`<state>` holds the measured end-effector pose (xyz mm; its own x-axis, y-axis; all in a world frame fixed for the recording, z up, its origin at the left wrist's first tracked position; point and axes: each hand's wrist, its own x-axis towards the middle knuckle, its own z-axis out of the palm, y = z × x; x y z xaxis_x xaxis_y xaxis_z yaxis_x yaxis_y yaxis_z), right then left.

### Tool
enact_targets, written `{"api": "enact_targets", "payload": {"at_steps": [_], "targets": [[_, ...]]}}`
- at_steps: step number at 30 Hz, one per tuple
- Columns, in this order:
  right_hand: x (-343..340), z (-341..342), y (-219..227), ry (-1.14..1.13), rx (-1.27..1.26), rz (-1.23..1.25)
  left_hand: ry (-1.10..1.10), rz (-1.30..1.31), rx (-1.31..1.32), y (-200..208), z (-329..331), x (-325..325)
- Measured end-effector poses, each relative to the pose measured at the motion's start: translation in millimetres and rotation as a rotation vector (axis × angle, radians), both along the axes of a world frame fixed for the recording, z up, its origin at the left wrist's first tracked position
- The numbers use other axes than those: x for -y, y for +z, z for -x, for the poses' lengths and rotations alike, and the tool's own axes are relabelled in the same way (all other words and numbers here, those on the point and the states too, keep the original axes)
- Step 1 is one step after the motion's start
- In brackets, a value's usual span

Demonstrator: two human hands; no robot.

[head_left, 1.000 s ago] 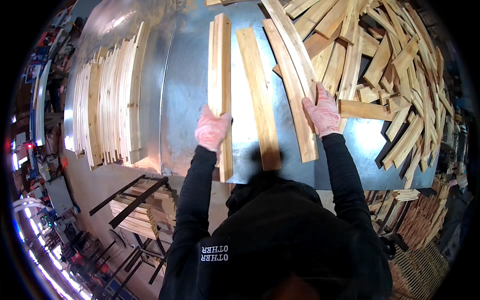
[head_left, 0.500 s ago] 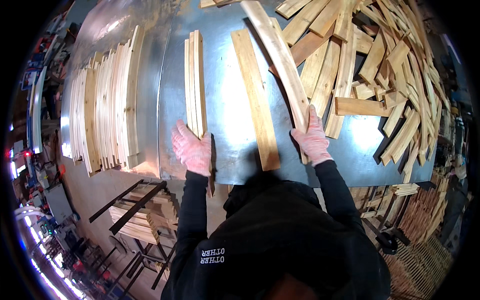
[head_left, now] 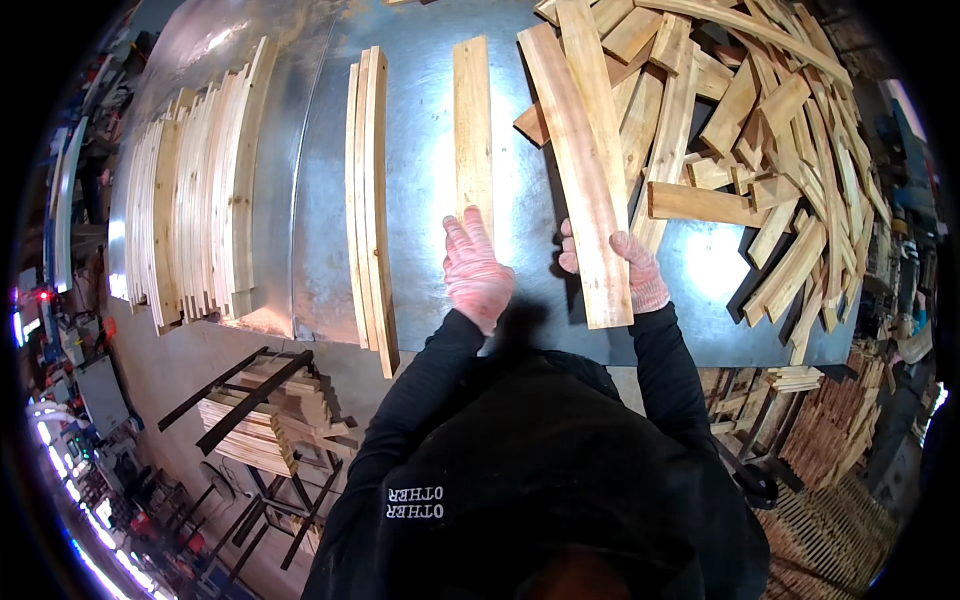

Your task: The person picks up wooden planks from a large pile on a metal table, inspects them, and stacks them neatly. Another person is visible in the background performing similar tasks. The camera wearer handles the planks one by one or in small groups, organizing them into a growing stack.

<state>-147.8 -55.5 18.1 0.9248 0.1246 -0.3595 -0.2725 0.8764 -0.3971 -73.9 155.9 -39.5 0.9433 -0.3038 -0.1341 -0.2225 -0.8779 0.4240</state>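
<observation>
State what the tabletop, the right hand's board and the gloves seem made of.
Tabletop: apparently bare sheet metal, smooth, with mirror-like glare. Board: wood, seemingly unvarnished, with pale, streaky grain. Gloves: probably knitted fabric, matte; mottled pink and white, weave too small to confirm.

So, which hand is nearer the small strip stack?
Left. The left hand is right of the small strip stack, on one board; the right hand is farther right, gripping another board.

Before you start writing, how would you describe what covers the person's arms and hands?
The sleeves are long and black, without visible markings. The left hand and right hand wear similar pink gloves with whitish streaks.
</observation>
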Motion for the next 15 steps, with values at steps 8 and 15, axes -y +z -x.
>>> {"api": "enact_targets", "payload": {"at_steps": [8,15], "targets": [[-39,-17,-46,0.142,-0.159,0.845,0.332,1.290,-1.199,35,-3,-48],[-110,-13,-3,0.160,-0.394,1.137,0.306,0.979,-0.722,5,-3,-45]]}}
